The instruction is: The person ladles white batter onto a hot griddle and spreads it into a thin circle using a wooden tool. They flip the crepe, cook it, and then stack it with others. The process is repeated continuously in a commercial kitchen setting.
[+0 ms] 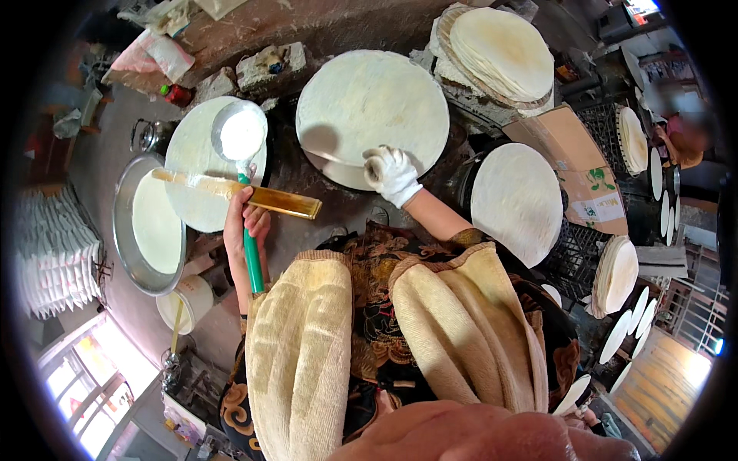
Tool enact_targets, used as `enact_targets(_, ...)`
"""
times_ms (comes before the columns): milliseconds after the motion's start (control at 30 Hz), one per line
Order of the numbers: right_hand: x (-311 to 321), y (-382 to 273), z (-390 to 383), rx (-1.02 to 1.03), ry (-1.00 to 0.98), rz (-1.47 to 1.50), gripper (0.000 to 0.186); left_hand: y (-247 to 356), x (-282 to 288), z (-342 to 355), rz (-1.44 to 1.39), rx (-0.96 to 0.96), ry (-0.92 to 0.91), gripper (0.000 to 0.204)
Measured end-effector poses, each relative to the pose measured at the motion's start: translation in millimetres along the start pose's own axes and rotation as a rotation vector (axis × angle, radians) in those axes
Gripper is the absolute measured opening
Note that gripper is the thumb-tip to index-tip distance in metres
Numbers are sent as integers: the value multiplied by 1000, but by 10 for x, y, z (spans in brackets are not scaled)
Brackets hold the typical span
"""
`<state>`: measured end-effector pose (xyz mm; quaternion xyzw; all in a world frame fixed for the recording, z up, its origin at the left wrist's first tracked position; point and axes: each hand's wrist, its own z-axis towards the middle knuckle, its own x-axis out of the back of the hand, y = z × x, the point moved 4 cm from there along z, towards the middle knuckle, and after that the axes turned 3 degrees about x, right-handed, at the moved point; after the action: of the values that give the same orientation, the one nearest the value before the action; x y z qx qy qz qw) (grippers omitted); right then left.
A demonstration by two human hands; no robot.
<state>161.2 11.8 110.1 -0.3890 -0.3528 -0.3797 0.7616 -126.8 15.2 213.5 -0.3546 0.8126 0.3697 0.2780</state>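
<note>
- Left hand (pixel 238 217) grasps a green-handled ladle (pixel 240 137) and a flat brown scraper (pixel 280 201) together.
- Gloved right hand (pixel 392 177) curls at the near edge of the central pale round (pixel 373 107); whether it pinches, I cannot tell.
- Leftward, another pale round (pixel 188 184) lies beside a metal basin (pixel 123 230) of batter (pixel 157 230).

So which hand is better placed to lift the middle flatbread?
Probably the right hand, gloved and at the near edge of the flatbread. The left hand, farther off, grips a ladle and a flat stick.
</note>
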Motion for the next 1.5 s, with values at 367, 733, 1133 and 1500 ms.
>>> enact_targets(367,1800,2293,1677,-641,440,13,40,-48,-164,149,35,2,-38,17)
enact_targets(733,2342,5094,229,-1345,1286,406,37,-240,-318,322,24,23,-28,18)
enact_targets(1133,1568,5056,-300,-1744,1157,252,39,-374,-389,541,98,28,99,20)
enact_targets(1500,1248,5178,-502,-1952,762,152,40,-470,-482,619,70,67,-4,16)
